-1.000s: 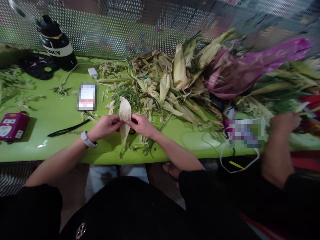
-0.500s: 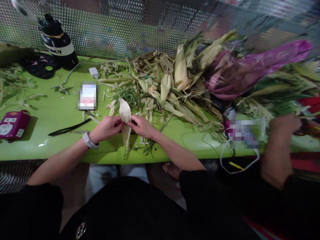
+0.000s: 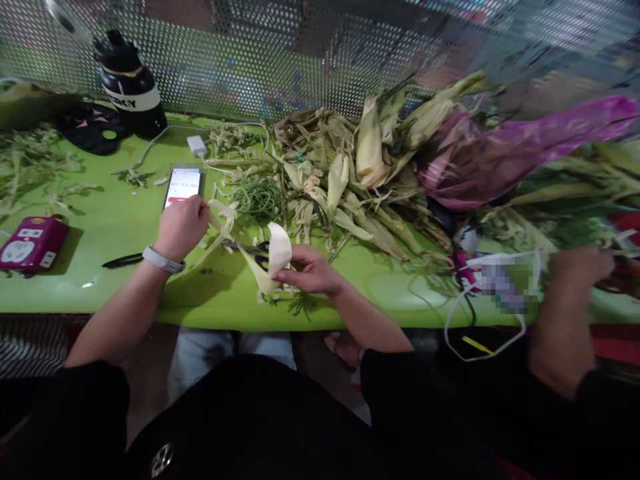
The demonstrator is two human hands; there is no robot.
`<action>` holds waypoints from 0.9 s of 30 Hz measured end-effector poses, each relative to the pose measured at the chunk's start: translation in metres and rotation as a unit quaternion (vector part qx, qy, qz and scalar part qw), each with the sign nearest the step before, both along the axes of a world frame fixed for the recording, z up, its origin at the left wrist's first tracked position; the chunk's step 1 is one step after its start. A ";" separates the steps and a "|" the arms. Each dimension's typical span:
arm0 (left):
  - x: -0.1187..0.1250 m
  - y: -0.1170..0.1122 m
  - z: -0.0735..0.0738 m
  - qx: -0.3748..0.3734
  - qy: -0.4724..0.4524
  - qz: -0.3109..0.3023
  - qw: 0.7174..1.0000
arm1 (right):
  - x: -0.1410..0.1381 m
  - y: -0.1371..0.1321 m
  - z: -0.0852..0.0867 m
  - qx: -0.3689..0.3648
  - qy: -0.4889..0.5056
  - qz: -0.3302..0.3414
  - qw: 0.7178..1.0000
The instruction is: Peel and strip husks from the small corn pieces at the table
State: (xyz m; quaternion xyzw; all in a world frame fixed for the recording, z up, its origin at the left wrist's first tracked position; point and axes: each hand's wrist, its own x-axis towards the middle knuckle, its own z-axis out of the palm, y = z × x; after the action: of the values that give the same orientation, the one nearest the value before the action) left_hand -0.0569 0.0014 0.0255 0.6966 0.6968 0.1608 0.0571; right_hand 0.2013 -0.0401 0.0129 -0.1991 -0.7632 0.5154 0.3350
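Note:
My right hand (image 3: 314, 269) pinches a pale corn husk (image 3: 279, 247) between thumb and fingers, its broad end curling upward. Fingers closed, my left hand (image 3: 183, 225) is off to the left, in front of the phone (image 3: 185, 183). A thin husk strip (image 3: 220, 228) runs from its fingertips down toward the husk in my right hand. Whether strip and husk are still joined is hard to see. A dark object (image 3: 262, 256), partly hidden, lies behind the held husk. Behind both hands is a bundle of thin green strips (image 3: 257, 198).
A heap of corn husks (image 3: 340, 190) and a pink plastic bag (image 3: 465, 160) fill the back right. A magenta power socket (image 3: 35, 245) and a black bottle (image 3: 131, 93) stand left, near a white charger (image 3: 197, 146). Another person's hand (image 3: 580, 267) is at right.
My hands have moved apart: the left went left and up with a thin strip, the right slightly right and down with the husk. The view shifted a little.

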 end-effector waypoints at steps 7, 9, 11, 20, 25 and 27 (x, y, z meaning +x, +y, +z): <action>-0.011 0.012 -0.007 -0.118 -0.009 -0.054 0.991 | 0.026 0.014 -0.002 -0.136 0.050 0.003 0.989; -0.013 0.014 -0.009 -0.141 -0.022 -0.061 0.988 | 0.032 0.021 0.000 -0.146 0.028 0.009 0.989; -0.015 0.015 -0.010 -0.164 -0.052 -0.062 0.983 | 0.034 0.025 0.004 -0.155 0.007 0.017 0.988; 0.002 -0.003 0.000 -0.072 -0.336 -0.169 0.924 | -0.007 0.024 -0.008 -0.272 -0.083 0.006 0.959; 0.030 -0.020 -0.008 -0.181 -0.396 -0.278 0.856 | -0.016 0.020 -0.013 -0.292 -0.095 0.003 0.952; 0.035 -0.022 -0.011 -0.219 -0.421 -0.289 0.832 | -0.016 0.018 -0.013 -0.288 -0.104 0.002 0.952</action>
State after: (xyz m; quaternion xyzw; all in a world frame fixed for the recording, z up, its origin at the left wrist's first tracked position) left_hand -0.0223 -0.0209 0.0144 0.7003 0.3896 0.2578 0.5397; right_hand 0.1850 -0.0216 -0.0002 -0.3383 -0.6136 0.6900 0.1815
